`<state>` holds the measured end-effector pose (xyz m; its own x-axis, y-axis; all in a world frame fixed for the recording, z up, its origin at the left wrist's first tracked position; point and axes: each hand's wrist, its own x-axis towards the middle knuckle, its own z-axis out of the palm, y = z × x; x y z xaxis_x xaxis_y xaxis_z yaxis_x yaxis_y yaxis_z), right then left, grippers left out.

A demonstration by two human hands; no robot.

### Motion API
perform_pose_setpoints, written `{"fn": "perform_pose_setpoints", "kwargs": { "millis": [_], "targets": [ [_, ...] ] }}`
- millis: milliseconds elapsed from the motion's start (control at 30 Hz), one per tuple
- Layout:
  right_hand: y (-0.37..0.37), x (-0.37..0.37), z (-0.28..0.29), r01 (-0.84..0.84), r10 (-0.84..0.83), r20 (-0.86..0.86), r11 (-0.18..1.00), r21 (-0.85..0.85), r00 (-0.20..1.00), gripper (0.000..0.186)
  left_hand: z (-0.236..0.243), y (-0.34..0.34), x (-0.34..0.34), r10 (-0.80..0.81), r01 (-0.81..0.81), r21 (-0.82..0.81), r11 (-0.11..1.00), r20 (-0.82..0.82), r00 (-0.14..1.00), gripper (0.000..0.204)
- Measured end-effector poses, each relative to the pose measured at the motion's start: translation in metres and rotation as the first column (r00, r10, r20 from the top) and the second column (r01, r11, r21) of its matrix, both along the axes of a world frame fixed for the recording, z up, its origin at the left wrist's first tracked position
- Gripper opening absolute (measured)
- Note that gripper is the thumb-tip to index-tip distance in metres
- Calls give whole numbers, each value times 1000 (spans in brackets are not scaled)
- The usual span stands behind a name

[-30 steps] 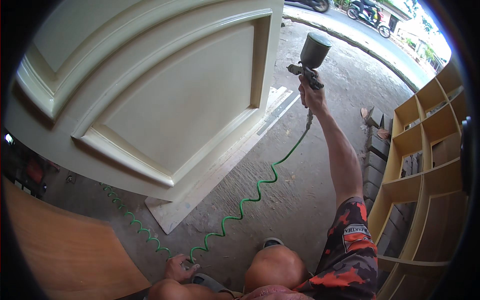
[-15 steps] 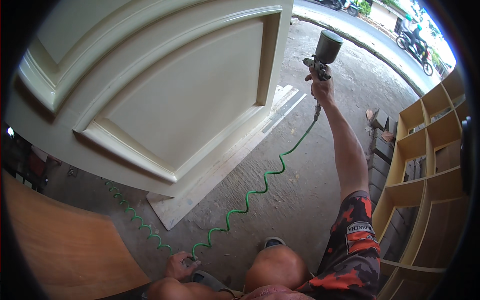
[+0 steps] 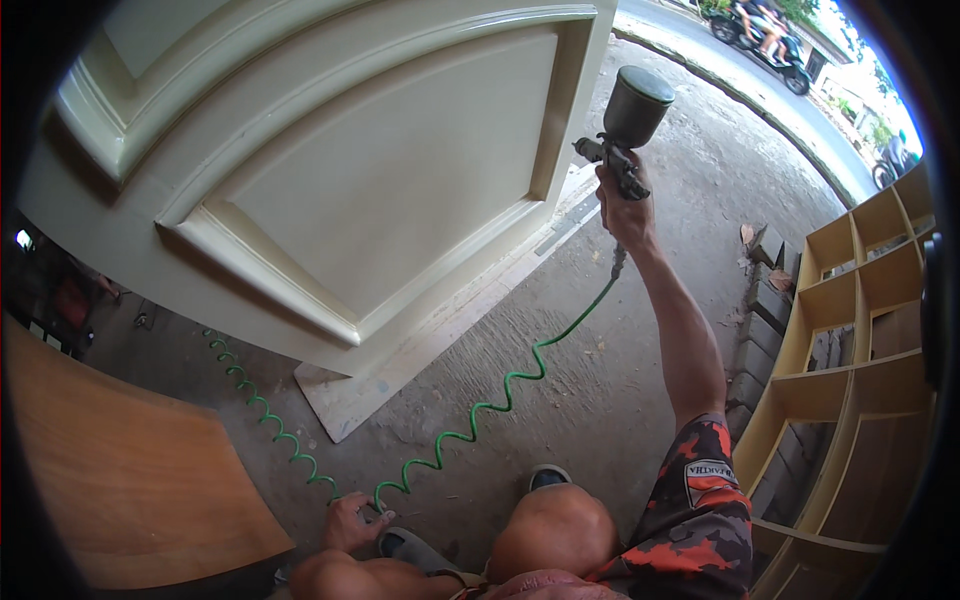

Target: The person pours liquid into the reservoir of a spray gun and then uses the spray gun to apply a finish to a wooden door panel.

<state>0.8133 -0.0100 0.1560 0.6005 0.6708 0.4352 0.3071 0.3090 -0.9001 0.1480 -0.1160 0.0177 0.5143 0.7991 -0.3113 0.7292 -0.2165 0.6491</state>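
My right hand (image 3: pixel 630 210) is wrapped round the handle of a spray gun (image 3: pixel 632 112) with a metal cup on top. The arm is stretched out, and the gun's nozzle points left toward a cream-painted panelled door (image 3: pixel 400 190). From the gun's handle a green coiled air hose (image 3: pixel 508 392) runs down toward me. Low in the view, my left hand (image 3: pixel 352 522) has its fingers closed round that hose, whose coils carry on to the far left beneath the door. A pale board (image 3: pixel 345 405) lies on the floor under the door's lower edge.
A wooden shelf frame (image 3: pixel 845 370) with open compartments stands at the right, beside a row of grey blocks (image 3: pixel 757 345). A curved brown wood panel (image 3: pixel 130 460) is at the lower left. Beyond the concrete floor (image 3: pixel 740 130), motorbikes (image 3: pixel 765 45) pass on a road.
My right hand has brought the spray gun left and a little nearer, toward the door's right edge. My left hand still grips the hose. The motorbikes on the road have changed.
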Motion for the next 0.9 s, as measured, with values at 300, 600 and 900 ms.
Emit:
{"fn": "perform_pose_setpoints", "kwargs": {
  "millis": [300, 600, 900],
  "targets": [
    [-3, -105, -25, -36, 31, 110, 999, 37, 993, 47, -16, -6, -31, 7, 0, 51, 999, -131, 991, 45],
    [-23, -214, -40, -126, 132, 54, 987, -99, 990, 61, -25, -14, -63, 96, -67, 144, 987, -206, 974, 41],
    [-49, -325, -27, -283, 310, 119, 937, -204, 943, 74, -37, -19, -95, 173, -177, 12, 984, -276, 945, 38]
  ]
}}
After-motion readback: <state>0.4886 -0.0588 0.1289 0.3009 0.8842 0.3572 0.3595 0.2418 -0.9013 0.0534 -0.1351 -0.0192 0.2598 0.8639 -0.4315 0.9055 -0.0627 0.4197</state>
